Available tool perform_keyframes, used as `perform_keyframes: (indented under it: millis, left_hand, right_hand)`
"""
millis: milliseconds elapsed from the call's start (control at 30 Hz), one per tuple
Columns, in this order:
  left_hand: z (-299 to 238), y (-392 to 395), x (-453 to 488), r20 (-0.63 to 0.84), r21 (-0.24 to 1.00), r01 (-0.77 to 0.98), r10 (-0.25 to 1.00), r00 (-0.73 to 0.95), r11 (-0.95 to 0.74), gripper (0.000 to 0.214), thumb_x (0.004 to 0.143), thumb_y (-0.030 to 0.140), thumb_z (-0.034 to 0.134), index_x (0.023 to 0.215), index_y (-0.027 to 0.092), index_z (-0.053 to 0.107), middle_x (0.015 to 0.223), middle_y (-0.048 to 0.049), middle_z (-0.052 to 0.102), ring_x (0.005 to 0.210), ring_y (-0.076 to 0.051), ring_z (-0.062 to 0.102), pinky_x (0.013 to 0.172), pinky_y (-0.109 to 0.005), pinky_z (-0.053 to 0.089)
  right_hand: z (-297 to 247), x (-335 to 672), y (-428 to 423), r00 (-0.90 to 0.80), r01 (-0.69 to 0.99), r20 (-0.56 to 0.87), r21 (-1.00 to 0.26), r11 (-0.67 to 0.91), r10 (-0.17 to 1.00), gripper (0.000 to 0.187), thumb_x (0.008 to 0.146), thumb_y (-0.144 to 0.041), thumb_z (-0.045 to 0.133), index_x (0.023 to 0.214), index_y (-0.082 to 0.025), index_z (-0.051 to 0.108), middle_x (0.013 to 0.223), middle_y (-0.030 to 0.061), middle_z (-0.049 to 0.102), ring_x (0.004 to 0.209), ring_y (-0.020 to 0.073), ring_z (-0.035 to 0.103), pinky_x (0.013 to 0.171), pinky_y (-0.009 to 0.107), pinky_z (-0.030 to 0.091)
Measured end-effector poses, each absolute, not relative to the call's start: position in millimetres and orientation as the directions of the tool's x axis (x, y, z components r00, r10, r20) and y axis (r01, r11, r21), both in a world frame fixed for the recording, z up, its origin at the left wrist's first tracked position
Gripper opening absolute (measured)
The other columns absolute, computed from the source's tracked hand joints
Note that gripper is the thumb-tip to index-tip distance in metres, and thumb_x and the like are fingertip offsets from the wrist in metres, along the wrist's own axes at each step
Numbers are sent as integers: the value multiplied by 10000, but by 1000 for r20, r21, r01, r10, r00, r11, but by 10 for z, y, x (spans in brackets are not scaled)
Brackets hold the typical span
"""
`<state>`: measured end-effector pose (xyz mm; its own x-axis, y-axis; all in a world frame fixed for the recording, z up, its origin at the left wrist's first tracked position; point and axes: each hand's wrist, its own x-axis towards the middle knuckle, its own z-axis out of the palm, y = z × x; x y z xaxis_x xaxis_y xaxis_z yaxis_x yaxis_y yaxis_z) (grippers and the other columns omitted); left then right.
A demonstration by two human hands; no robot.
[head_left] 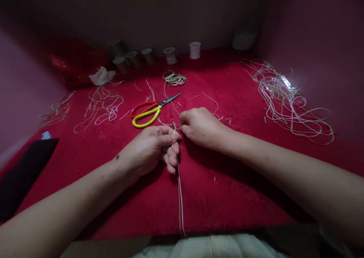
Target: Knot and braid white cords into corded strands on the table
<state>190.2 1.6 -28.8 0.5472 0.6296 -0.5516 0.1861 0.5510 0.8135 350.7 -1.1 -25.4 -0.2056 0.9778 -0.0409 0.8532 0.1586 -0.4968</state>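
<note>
My left hand (150, 148) and my right hand (200, 126) meet at the middle of a red cloth surface (233, 189). Both pinch the top end of a thin bundle of pale cords (180, 197) that runs straight down toward me and over the near edge. The left hand's thumb and forefinger close on the cords while its other fingers curl beneath. My right hand is fisted, knuckles up, gripping the same spot from the right. Scissors (150, 109) with one red and one yellow handle lie just beyond my hands, blades pointing right.
A loose tangle of pale cords (287, 99) spreads at the right, another tangle (104, 102) at the left, and a small coil (174, 78) at the back. Several spools (170, 55) stand along the back wall. A red bag (72, 63) and a dark object (22, 167) lie on the left.
</note>
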Motion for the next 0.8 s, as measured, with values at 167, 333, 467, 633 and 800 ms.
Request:
perform_keyframes:
  millis: [167, 333, 467, 633, 800]
  left_hand:
    - [-270, 13, 1912, -562, 808, 191, 631, 536, 557, 215, 815, 237, 557, 634, 125, 526, 435, -21, 573, 321, -126, 518, 316, -224, 459]
    - [-280, 7, 1898, -549, 813, 173, 635, 544, 555, 192, 811, 236, 556, 653, 134, 519, 445, -7, 567, 311, -123, 507, 296, -225, 452]
    - [-279, 0, 1900, -558, 805, 182, 618, 553, 564, 192, 815, 250, 559, 669, 135, 511, 444, -5, 565, 314, -122, 515, 310, -224, 465]
    - [-260, 9, 1914, -555, 810, 176, 634, 539, 560, 137, 804, 244, 572, 805, 151, 472, 586, -24, 632, 385, -152, 582, 338, -265, 505]
    - [-276, 58, 1919, -528, 844, 217, 688, 498, 490, 133, 832, 256, 532, 846, 159, 442, 598, -25, 629, 403, -168, 600, 312, -253, 488]
  right_hand:
    - [-257, 3462, 19, -186, 878, -55, -458, 141, 981, 206, 756, -259, 520, 842, -177, 688, 740, 89, 646, 587, 141, 510, 508, 258, 280]
    - [-267, 3447, 8, -162, 885, -46, -448, 125, 986, 228, 775, -320, 527, 867, -189, 689, 750, 98, 652, 627, 170, 549, 513, 263, 300]
    - [-278, 3460, -23, -182, 883, -21, -442, 154, 983, 226, 797, -308, 504, 875, -189, 680, 749, 95, 653, 637, 175, 563, 508, 262, 285]
    - [-303, 3497, -76, -210, 880, -9, -437, 185, 978, 217, 821, -241, 470, 915, -195, 661, 743, 74, 656, 640, 163, 577, 508, 251, 267]
    - [-336, 3519, -108, -244, 864, 36, -445, 234, 969, 224, 828, -248, 455, 924, -210, 654, 749, 62, 669, 649, 171, 589, 508, 254, 253]
